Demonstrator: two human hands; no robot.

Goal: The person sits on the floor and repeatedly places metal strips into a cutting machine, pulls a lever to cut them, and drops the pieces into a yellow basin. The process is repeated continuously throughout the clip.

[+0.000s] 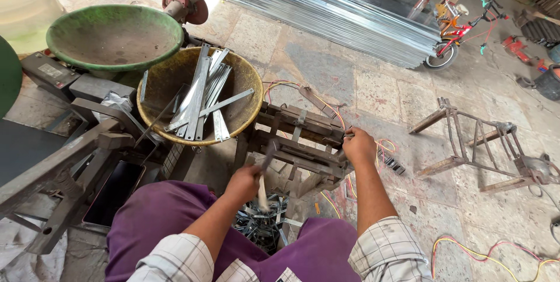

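Hammer with a pale wooden handle and dark metal head (263, 172) sits clenched in the person's left hand (244, 184), raised just in front of the rusty dark iron jig frame (297, 136). Right hand (359, 146) is closed on the frame's right end, fingers curled around a small part I cannot make out. Left of the frame stands a worn yellow round basin (157, 130) holding shiny flat metal strips (201, 98). Below the frame, between purple-clad knees, lies a heap of short cut metal pieces (262, 226). Beyond the frame, long galvanised strips (326, 7) are stacked.
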